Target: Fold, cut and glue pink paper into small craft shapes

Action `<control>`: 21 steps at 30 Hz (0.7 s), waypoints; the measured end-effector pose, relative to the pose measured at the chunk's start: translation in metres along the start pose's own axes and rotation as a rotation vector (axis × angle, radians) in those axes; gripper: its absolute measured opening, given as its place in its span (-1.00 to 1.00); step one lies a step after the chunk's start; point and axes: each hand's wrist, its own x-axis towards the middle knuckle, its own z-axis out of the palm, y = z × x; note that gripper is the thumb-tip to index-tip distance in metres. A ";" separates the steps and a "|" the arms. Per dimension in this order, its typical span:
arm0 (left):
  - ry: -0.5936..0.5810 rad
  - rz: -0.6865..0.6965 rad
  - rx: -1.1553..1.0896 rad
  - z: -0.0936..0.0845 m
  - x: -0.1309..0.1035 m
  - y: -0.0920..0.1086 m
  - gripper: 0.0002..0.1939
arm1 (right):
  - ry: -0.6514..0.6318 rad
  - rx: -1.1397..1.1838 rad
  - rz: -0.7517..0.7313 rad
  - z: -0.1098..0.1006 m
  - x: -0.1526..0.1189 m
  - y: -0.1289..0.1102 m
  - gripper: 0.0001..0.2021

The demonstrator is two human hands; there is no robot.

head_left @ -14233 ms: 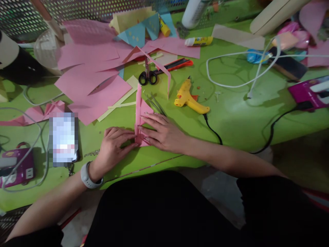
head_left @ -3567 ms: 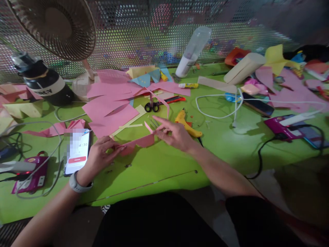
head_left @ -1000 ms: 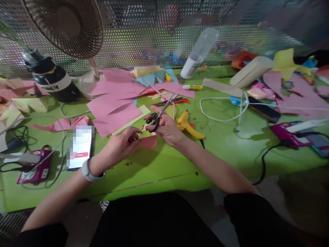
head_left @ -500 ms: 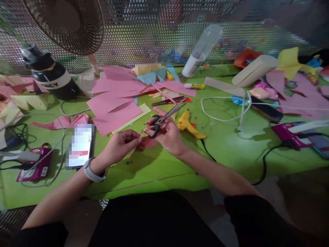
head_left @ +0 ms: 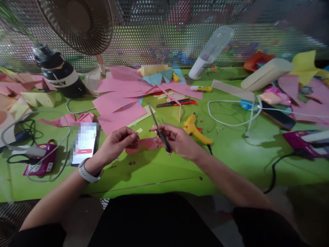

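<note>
My right hand (head_left: 181, 141) grips a pair of black-handled scissors (head_left: 159, 129), its blades pointing up and away to the left. My left hand (head_left: 119, 143) is closed in a pinch, thumb against the forefinger; what sits between the fingertips is hidden. Just beyond those fingertips shows a small pale yellow paper piece (head_left: 139, 130), and I cannot tell whether they touch it. Between and below both hands lies pink paper (head_left: 149, 144) on the green tabletop (head_left: 164, 169).
Beyond the hands are pink paper sheets (head_left: 120, 103), a cutter knife (head_left: 177, 102) and a glue stick (head_left: 201, 89). A yellow glue gun (head_left: 196, 128) lies right of my right hand. A phone (head_left: 84, 144) is left, before a black bottle (head_left: 60, 77) and a fan (head_left: 77, 20).
The scissors have swung from pointing right to pointing up-left. My hands have moved apart, and the pale strip beneath my left fingers no longer shows. The view has shifted slightly.
</note>
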 end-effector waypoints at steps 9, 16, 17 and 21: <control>0.091 -0.011 -0.039 0.003 -0.005 -0.003 -0.77 | -0.202 -0.033 0.126 0.019 -0.014 0.015 -0.59; 0.088 -0.104 -0.079 0.002 -0.004 -0.011 -0.69 | -0.200 -0.132 0.092 0.020 -0.014 0.021 -0.63; 0.094 -0.116 -0.083 0.002 -0.004 -0.012 -0.67 | -0.195 -0.137 0.091 0.020 -0.013 0.021 -0.64; 0.078 -0.171 -0.156 0.001 -0.003 -0.012 -0.61 | -0.199 -0.159 0.088 0.020 -0.013 0.021 -0.64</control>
